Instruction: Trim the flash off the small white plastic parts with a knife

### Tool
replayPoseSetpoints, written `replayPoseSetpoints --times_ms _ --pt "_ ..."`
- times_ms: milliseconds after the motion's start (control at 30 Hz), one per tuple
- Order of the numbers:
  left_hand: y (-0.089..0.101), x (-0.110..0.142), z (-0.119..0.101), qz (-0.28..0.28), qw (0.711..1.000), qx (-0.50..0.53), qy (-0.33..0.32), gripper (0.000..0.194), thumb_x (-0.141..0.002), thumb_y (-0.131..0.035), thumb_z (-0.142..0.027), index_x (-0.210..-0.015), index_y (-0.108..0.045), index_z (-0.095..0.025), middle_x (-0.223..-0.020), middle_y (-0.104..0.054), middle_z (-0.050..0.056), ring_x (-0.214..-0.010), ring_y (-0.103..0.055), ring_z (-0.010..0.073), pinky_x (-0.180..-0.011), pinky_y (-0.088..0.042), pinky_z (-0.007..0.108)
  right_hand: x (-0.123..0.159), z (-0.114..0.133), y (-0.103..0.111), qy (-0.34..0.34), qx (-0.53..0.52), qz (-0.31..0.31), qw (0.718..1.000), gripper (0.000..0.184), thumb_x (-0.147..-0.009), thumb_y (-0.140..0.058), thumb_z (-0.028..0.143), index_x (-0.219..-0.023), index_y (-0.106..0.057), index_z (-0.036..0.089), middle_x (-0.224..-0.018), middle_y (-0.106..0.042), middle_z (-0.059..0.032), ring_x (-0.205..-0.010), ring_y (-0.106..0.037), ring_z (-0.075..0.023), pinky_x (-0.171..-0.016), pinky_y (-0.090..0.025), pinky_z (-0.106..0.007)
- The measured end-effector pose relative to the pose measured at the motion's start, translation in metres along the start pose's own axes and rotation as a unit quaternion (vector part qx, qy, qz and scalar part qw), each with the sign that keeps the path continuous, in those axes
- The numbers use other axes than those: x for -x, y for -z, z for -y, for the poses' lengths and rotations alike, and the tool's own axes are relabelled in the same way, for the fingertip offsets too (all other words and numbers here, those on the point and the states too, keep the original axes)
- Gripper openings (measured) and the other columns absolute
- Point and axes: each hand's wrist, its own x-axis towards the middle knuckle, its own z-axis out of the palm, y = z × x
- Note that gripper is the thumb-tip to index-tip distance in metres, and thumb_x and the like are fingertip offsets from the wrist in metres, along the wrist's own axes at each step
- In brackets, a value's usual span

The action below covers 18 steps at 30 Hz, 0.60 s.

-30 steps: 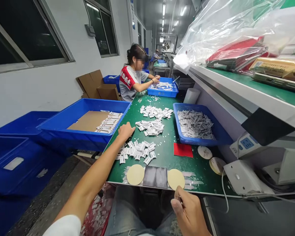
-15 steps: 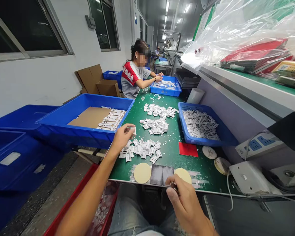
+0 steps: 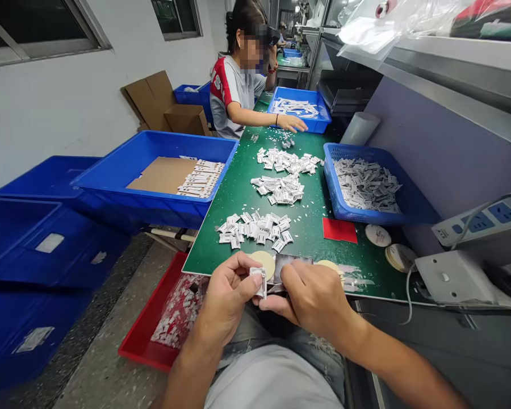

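Observation:
My left hand pinches a small white plastic part between thumb and fingers, just over the table's front edge. Close beside it, my right hand is closed around a small metal tool; its tip points at the white part, and the fingers cover most of it. Behind the hands lie a cream round disc, a dark grey pad and a second cream disc, partly covered by my right hand. A pile of similar white parts lies beyond them on the green table.
More white piles lie farther back. A blue basket of parts and a red square are on the right. Left of the table stands a blue bin; below is a red tray. A co-worker sits across.
My left hand has come back from the piles with a white part, meeting my right hand at the front edge. The view has tipped downward. The co-worker's one arm now reaches over the table.

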Motion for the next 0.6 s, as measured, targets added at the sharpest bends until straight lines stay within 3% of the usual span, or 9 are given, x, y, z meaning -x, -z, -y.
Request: replayPoseSetpoints --times_ms 300,600 --pt "0.0002 0.0012 0.002 -0.009 1.0 -0.015 -0.007 0.02 -0.069 -0.077 -0.026 -0.078 -0.062 -0.017 -0.065 -0.056 -0.003 -0.051 -0.047 0.0072 -0.047 -0.039 0.018 0.0019 -0.0015 -0.001 -0.009 0.022 -0.004 1.0 0.063 -0.091 -0.023 0.069 -0.063 -0.05 0.02 -0.054 -0.045 -0.0004 -0.048 -0.035 -0.0141 -0.052 -0.016 -0.033" --pt "-0.0073 0.0032 -0.0017 -0.027 0.999 -0.03 -0.013 0.023 -0.066 -0.078 -0.027 -0.076 -0.061 -0.016 -0.067 -0.056 -0.002 -0.05 -0.047 0.0076 -0.047 -0.039 0.02 0.0067 0.0022 0.0014 -0.004 0.029 -0.036 0.999 0.059 -0.096 -0.026 0.06 -0.06 -0.049 0.02 -0.052 -0.043 0.0002 -0.047 -0.031 -0.0138 -0.052 -0.014 -0.033"
